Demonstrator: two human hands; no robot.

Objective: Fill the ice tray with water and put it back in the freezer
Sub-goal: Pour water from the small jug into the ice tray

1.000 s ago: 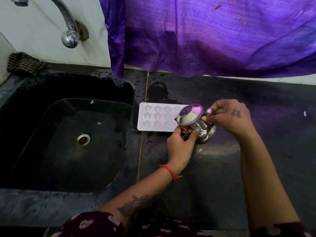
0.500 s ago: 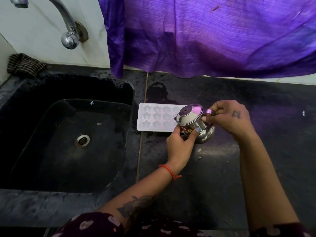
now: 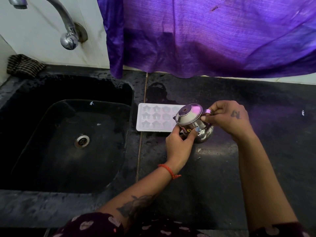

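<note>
While the white ice tray (image 3: 154,118) lies flat on the dark counter (image 3: 213,177) just right of the sink (image 3: 68,142), the right hand (image 3: 227,118) pinches the steel kettle's (image 3: 193,123) handle at its 3 o'clock, and the left hand (image 3: 178,144) grips its body at 7 o'clock, tilting it over the tray's right end.

1. Left hand (image 3: 177,142): raised from the lower centre, fingers curled round the lower body of a small steel kettle (image 3: 193,124), thumb and forefinger pressed against its side.
2. Right hand (image 3: 227,117): brought in from the right, fingers pinched on the kettle's handle.
3. Both forearms are bare and tattooed; a red thread is worn on the left wrist.
</note>
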